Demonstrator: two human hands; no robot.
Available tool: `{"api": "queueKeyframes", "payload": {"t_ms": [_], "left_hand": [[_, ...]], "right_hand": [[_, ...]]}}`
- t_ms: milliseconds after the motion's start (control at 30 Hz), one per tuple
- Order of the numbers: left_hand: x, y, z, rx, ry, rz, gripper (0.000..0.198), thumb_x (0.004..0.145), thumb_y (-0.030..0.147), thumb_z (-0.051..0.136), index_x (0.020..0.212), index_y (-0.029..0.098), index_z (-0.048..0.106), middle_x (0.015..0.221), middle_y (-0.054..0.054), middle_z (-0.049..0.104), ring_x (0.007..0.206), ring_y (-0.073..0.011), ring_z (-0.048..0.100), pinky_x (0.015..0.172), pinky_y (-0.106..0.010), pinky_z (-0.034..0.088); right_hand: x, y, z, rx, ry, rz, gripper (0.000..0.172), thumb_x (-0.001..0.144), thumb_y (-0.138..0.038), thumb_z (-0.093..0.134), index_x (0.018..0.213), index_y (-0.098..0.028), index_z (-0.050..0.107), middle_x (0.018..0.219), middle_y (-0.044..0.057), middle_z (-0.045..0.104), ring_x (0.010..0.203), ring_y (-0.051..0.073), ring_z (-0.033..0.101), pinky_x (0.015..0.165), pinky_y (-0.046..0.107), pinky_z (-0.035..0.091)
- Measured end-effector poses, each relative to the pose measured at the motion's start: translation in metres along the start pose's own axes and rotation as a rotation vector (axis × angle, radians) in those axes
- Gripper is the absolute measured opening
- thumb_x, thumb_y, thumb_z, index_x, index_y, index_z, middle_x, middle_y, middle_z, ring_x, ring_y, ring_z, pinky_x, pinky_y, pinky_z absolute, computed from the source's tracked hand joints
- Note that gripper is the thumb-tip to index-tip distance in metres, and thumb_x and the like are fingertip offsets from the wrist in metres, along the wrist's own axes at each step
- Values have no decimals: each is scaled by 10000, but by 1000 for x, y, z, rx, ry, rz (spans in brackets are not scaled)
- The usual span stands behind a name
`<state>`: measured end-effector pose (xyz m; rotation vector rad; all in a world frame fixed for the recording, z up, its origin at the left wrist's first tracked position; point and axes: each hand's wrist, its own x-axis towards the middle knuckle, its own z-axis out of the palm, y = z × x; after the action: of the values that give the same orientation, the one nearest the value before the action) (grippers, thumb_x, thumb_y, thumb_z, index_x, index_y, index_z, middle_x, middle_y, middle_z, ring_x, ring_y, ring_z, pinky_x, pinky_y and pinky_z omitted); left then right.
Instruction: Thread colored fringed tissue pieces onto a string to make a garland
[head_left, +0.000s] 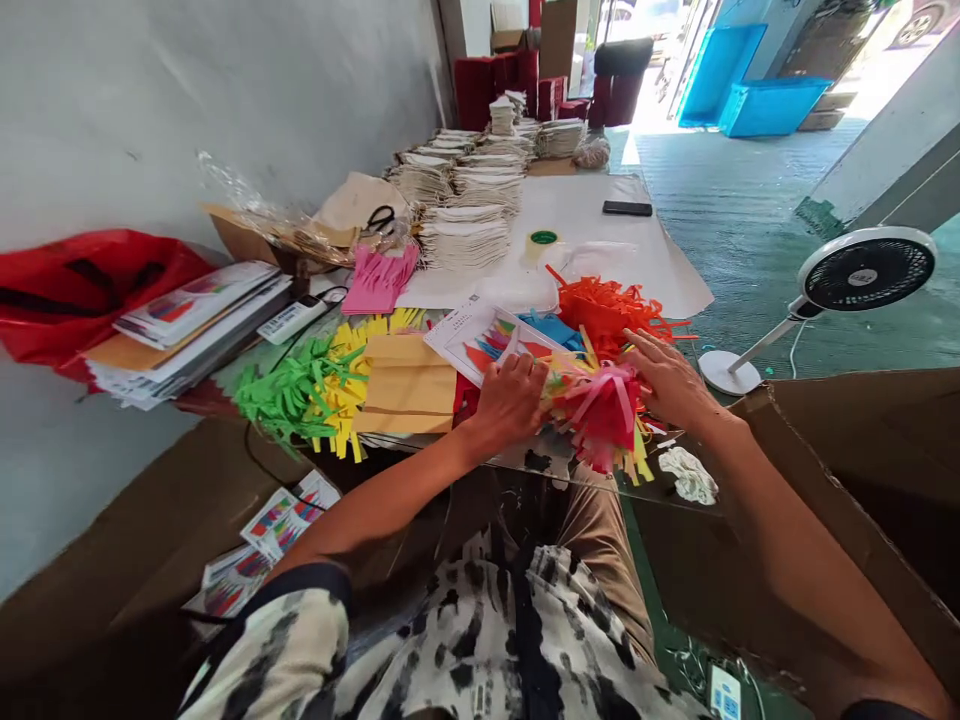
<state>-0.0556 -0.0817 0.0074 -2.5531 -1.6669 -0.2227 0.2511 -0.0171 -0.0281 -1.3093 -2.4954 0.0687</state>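
My left hand (510, 400) curls over the edge of a printed card (480, 340) showing coloured triangles. My right hand (671, 380) lies with spread fingers on a bundle of multicoloured fringed paper (600, 420) with a red and pink tassel. Orange paper fringe (607, 310) and blue paper (551, 330) sit just beyond the bundle. To the left of my left hand lie a tan paper sheet (405, 385), yellow fringed paper (345, 400) and green fringed paper (296, 390).
Stacks of bundled cream sheets (465, 235) stand along the wall, near black-handled scissors (380, 220), pink fringed paper (379, 280) and a tape roll (543, 245). Booklets (195, 330) lie on a red bag (97, 285). A white fan (862, 280) stands on the green floor at right.
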Motion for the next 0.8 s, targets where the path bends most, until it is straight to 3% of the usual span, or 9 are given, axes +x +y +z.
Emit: {"api": "queueKeyframes", "payload": {"t_ms": [100, 167, 233, 300, 367, 433, 533, 700, 800], "left_hand": [[0, 2, 10, -11, -12, -33, 339, 937, 196, 604, 1266, 119, 599, 1235, -189, 660, 1167, -341, 615, 946, -449, 489], [-1, -1, 12, -34, -9, -41, 294, 951, 148, 550, 1236, 115, 611, 1166, -175, 686, 1104, -317, 647, 908, -415, 497], [-2, -4, 13, -52, -4, -45, 285, 967, 135, 514, 1232, 110, 617, 1122, -164, 705, 1063, -301, 673, 876, -396, 505], [-2, -4, 12, -68, 5, -51, 281, 981, 136, 495, 1230, 109, 622, 1102, -162, 719, 1040, -295, 692, 852, -389, 512], [-1, -1, 9, -77, 12, -52, 275, 982, 136, 491, 1218, 112, 631, 1081, -159, 733, 1019, -293, 708, 822, -384, 518], [2, 3, 6, -81, 22, -56, 264, 982, 153, 505, 1207, 117, 637, 1065, -156, 745, 996, -292, 723, 789, -376, 520], [9, 6, -2, -79, 41, -62, 225, 957, 181, 571, 1157, 126, 657, 1079, -161, 756, 1000, -297, 738, 777, -364, 523], [20, 7, -14, -71, 69, -65, 230, 989, 195, 537, 1150, 109, 678, 1090, -186, 759, 1002, -308, 749, 795, -375, 525], [24, 12, -16, -66, 72, -57, 245, 1002, 190, 507, 1144, 101, 685, 1063, -188, 761, 976, -311, 753, 773, -376, 524]], "right_hand": [[-16, -3, -18, 149, 207, 232, 377, 924, -318, 663, 1266, -161, 635, 1276, 184, 728, 1164, 304, 682, 1010, 467, 516], [-28, -16, -28, 214, 366, 447, 497, 965, -491, 652, 1318, -150, 584, 1023, 138, 745, 852, 246, 684, 787, 400, 520], [-35, -43, -29, 279, 512, 568, 652, 988, -594, 605, 1441, -140, 489, 1016, 133, 729, 764, 225, 657, 695, 371, 496], [-34, -80, -19, 318, 594, 632, 717, 992, -595, 599, 1531, -152, 431, 1048, 138, 722, 799, 249, 670, 711, 383, 524], [-26, -121, -2, 253, 534, 641, 626, 1037, -502, 526, 1558, -163, 458, 1139, 176, 702, 963, 304, 697, 820, 436, 565], [-16, -158, 17, 190, 416, 630, 583, 1051, -437, 471, 1568, -169, 481, 1257, 227, 645, 1057, 338, 692, 816, 445, 591], [-7, -193, 38, 95, 215, 657, 567, 1058, -346, 423, 1593, -162, 461, 1381, 267, 565, 908, 292, 732, 681, 394, 608], [-13, -203, 41, -75, 59, 665, 625, 1020, -217, 397, 1640, -134, 381, 1310, 257, 616, 737, 247, 738, 578, 367, 600], [-17, -200, 32, -56, -7, 624, 604, 971, -140, 426, 1571, -115, 484, 1305, 263, 625, 781, 266, 752, 634, 377, 603]]}}
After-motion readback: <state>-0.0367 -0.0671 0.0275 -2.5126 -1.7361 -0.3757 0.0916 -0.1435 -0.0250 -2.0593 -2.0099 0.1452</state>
